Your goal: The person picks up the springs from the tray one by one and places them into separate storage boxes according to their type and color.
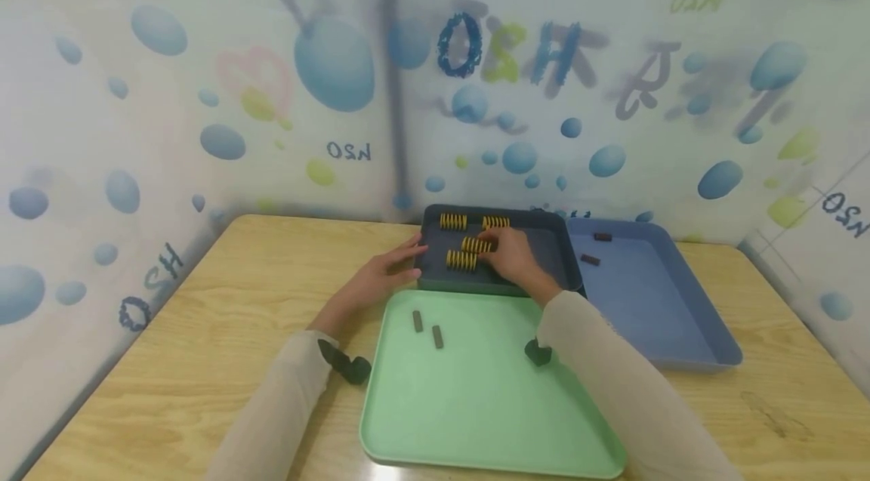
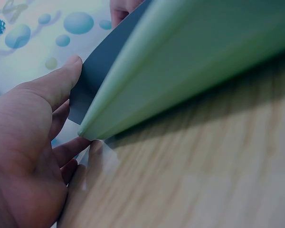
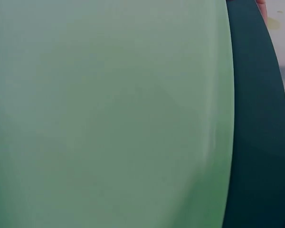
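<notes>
In the head view my right hand reaches into the dark grey tray and pinches a yellow coil spring at its right end. Another yellow spring lies just in front of that one. Two more stand toward the back, a left spring and a right spring beyond the fingers. My left hand touches the dark tray's left side with fingers extended. The left wrist view shows that hand's thumb against the tray wall. The right wrist view does not show the right fingers' hold.
A light green tray in front holds two small dark blocks, a left block and a right block. The blue tray at right holds two similar dark pieces near its back. A patterned wall rises behind the wooden table.
</notes>
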### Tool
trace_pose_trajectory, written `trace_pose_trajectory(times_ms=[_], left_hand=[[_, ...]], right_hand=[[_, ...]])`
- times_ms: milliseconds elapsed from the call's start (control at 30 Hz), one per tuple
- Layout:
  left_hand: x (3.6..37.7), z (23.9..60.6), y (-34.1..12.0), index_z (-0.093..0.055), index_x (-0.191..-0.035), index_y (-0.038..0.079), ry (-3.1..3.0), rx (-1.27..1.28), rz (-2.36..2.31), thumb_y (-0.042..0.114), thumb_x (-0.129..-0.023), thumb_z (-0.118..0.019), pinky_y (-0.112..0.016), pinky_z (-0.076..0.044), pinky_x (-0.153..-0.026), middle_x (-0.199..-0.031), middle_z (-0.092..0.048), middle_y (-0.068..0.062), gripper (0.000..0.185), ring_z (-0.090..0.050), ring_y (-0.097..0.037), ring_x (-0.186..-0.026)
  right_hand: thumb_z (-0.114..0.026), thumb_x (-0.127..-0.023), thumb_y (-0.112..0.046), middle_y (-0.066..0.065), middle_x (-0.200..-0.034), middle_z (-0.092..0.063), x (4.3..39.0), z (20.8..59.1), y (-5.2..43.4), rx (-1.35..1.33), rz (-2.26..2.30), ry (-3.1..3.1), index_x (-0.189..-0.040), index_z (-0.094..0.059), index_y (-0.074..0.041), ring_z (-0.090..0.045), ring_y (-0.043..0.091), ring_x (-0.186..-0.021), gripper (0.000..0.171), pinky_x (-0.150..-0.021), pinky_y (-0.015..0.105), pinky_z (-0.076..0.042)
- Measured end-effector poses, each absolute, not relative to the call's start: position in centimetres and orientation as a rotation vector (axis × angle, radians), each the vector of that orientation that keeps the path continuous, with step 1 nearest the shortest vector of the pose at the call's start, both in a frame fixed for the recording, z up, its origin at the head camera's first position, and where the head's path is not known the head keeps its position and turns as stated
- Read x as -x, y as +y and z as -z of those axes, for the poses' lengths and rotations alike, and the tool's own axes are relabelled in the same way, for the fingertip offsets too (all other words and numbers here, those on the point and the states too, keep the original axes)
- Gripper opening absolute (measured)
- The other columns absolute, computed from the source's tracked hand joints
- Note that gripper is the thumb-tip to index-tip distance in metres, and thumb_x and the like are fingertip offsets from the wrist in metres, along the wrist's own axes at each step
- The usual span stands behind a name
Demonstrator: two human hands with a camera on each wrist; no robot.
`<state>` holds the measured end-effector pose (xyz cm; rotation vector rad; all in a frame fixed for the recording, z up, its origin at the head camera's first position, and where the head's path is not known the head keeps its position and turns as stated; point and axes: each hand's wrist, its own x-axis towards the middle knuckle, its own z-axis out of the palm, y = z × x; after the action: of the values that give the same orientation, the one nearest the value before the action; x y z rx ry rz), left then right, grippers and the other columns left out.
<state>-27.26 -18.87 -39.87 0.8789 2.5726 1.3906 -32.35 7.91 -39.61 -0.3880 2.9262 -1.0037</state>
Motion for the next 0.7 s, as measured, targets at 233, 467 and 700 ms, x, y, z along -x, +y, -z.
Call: trace_pose_trajectory(times_ms=[233,467,700], left_hand=[[27.2,39.8,-18.8,-0.043,-0.142,0.001,2.573,-0.88,-1.39,0.016,-0.097,-0.058,-0.05,-0.015,-0.113,-0.156,-0.021,-0.014,0.05,-0.019,-0.033,-0.142],[27.2,39.7,-18.8,-0.043,-0.142,-0.001,2.576,-0.86,-1.385,0.014,-0.097,-0.058,-0.051,-0.016,-0.113,-0.156,-0.022,-0.015,0.05,-0.019,-0.034,-0.141],[27.1,39.6,-18.7,-0.043,-0.142,0.003,2.569,-0.855,-1.387,0.016,-0.097,-0.058,-0.047,-0.015,-0.114,-0.156,-0.021,-0.009,0.049,-0.019,-0.03,-0.142]], right_hand=[[-0.068,-0.089,-0.011,0.012,-0.123,-0.062,32.4,39.3,8.3,0.386,1.067,2.941,-0.123,-0.064,-0.006,-0.057,0.03,-0.11,0.035,-0.087,0.045,-0.05],[-0.07,-0.088,-0.013,0.012,-0.119,-0.064,32.3,38.7,8.5,0.388,1.077,2.931,-0.123,-0.064,-0.005,-0.058,0.028,-0.109,0.036,-0.086,0.043,-0.05],[-0.068,-0.089,-0.01,0.01,-0.118,-0.064,32.1,38.3,8.7,0.383,1.09,2.924,-0.121,-0.065,-0.006,-0.06,0.027,-0.103,0.032,-0.083,0.042,-0.051]])
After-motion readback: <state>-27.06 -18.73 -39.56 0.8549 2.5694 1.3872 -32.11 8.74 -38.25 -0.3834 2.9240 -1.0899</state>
